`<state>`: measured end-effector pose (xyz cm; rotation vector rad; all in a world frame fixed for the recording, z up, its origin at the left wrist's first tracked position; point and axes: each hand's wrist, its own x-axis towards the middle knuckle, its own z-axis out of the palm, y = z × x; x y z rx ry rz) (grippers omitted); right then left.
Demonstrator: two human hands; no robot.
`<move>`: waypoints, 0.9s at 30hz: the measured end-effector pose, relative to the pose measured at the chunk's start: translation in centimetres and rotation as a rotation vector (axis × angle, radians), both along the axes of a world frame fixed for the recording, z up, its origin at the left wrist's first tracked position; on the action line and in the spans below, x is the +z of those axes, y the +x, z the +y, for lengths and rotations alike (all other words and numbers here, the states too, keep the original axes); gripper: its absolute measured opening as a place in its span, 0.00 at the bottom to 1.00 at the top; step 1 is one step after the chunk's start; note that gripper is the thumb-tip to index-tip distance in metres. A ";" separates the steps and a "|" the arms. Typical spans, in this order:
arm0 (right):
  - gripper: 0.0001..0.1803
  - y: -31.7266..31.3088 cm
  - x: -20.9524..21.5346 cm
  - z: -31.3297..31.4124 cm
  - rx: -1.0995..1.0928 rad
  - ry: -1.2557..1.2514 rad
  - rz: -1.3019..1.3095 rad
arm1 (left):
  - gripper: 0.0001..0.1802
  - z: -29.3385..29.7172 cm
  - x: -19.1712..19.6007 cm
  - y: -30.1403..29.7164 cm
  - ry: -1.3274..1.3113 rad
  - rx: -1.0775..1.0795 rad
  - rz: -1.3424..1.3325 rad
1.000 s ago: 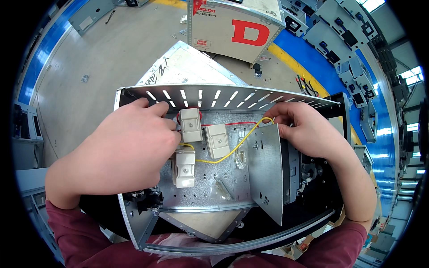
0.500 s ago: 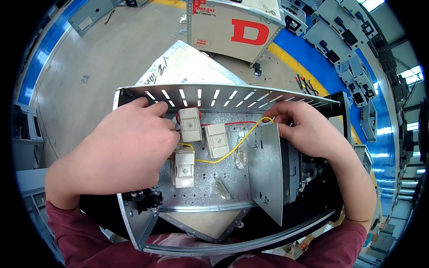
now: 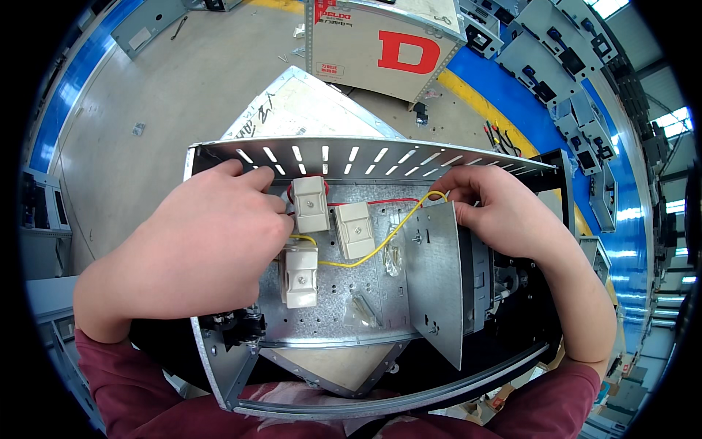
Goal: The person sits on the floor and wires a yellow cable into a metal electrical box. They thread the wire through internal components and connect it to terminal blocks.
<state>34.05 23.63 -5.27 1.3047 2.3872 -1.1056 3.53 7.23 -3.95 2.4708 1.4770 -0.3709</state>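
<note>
A long metal enclosure [image 3: 219, 395] lies open before me with three cream ceramic fuse holders on its floor: an upper one [image 3: 311, 205], a middle one [image 3: 356, 230] and a lower-left one [image 3: 300, 276]. Curled over the left end, my left hand [image 3: 227, 238] has its fingertips beside the upper holder; whatever they grip is hidden. At the top of an upright metal plate [image 3: 437, 285], my right hand [image 3: 497, 208] pinches the looped end of a yellow wire [image 3: 384, 249]. A red wire [image 3: 391, 201] runs from the upper holder toward that same hand.
Small clear bags of hardware [image 3: 362, 311] lie on the enclosure floor, below a slotted side wall [image 3: 355, 157]. Right of the plate sits a dark grey device [image 3: 479, 285]. A wooden crate [image 3: 365, 51] stands beyond, with a pale board [image 3: 300, 106] in front of it.
</note>
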 end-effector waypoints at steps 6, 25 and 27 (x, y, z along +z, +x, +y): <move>0.19 -0.1 0.0 -0.1 -0.006 0.000 -0.008 | 0.12 0.1 0.1 0.0 -0.021 0.001 -0.015; 0.20 0.1 -0.3 0.1 -0.007 -0.026 0.002 | 0.08 0.0 0.1 0.0 -0.020 -0.005 -0.044; 0.19 0.1 -0.3 0.1 -0.011 -0.033 0.009 | 0.07 0.0 0.2 0.1 -0.022 -0.006 -0.033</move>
